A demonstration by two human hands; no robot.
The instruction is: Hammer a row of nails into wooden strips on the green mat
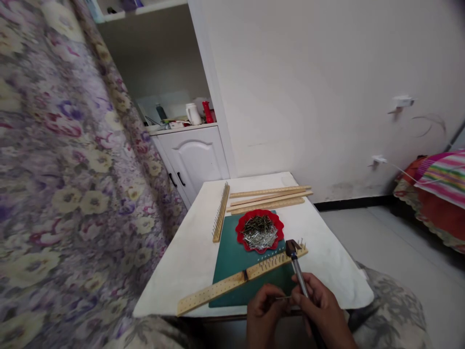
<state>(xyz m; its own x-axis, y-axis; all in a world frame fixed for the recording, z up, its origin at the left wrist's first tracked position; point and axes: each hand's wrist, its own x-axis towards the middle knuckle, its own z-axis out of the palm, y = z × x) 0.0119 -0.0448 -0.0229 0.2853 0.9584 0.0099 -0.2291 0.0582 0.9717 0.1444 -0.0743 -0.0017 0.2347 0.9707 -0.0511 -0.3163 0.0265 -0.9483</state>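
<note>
At the table's near edge, my left hand (266, 310) is closed in a pinch on a thin nail (282, 298). My right hand (321, 306) is wrapped round the handle of a hammer (298, 275), its fingertips close to the nail's other end. The hammer's dark head points away from me, over the right part of a wooden strip (228, 285). Several upright nails stand in that part; the left part shows rows of small holes and a dark mark. Beyond the strip sits a red scalloped dish (240, 238) holding dark and silver nails. Beneath them lies a green mat (228, 257).
A second strip (221, 218) bristling with nails lies at the left of the white-covered table (174, 276). Several bare wooden strips (271, 194) lie at the back. A flowered curtain (72, 184) hangs left, beside a white cabinet (198, 157).
</note>
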